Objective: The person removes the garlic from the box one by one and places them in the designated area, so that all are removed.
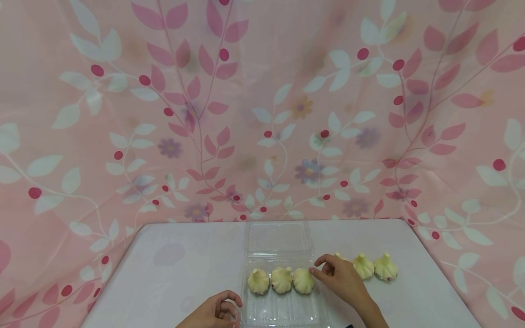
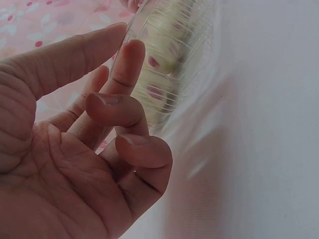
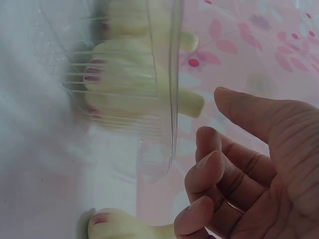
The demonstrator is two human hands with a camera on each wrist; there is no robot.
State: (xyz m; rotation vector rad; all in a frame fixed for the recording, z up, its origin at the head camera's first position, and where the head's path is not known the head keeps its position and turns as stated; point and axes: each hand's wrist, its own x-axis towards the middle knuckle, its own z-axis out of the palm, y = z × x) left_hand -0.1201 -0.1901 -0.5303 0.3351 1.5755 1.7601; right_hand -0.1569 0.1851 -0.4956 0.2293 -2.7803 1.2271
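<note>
From my end, three garlic bulbs [image 1: 281, 281] sit in a row in the clear tray [image 1: 276, 315] at lower centre, its lid [image 1: 279, 238] folded back, presumably for access. Three loose bulbs [image 1: 386, 267] lie at right on the worktop [image 1: 197, 269]. My right hand [image 1: 342, 279] hovers half open and empty beside the row; my left hand [image 1: 215, 312], fingers loosely bent, nothing visibly gripped, flanks the tray, probably for steadying; contact I can't tell.
</note>
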